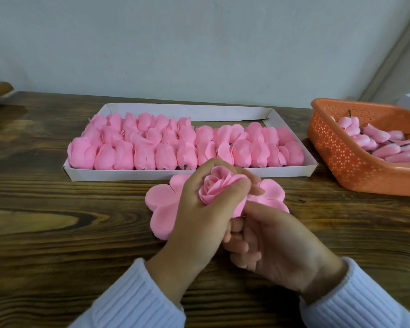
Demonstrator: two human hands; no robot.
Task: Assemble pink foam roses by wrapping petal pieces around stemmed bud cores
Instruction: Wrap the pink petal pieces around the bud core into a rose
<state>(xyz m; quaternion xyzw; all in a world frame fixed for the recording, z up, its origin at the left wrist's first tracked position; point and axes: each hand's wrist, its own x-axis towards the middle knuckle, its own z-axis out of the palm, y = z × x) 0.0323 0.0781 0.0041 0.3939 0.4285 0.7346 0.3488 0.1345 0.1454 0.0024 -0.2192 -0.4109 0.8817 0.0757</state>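
A half-made pink foam rose [217, 188] is held just above the dark wooden counter [57, 209], a little below the middle of the view. The left hand [199, 218] is curled around the bloom from the 7 o'clock side, with its fingers wrapped behind the petals and its thumb pressed against the front of them. The right hand [277, 245] is tucked under the rose at about 5 o'clock, its fingers folded inward beneath the flower; what is pinched there is hidden, so the stem cannot be made out. A flat pink petal piece [159, 204] with rounded lobes is spread out beneath and around the bloom, showing at 9 o'clock and again at 3 o'clock of the hands. Both wrists are covered by white ribbed sleeves [137, 301].

Toward 12 o'clock from the hands, a shallow white cardboard tray [128, 175] is laid across the counter and is packed with rows of finished pink roses [166, 143] lying on their sides. At 2 o'clock, near the right edge, an orange perforated basket [341, 157] is seen, in which pink bud cores [376, 138] with dark stems are heaped. A pale wall [199, 43] is seen behind the counter.
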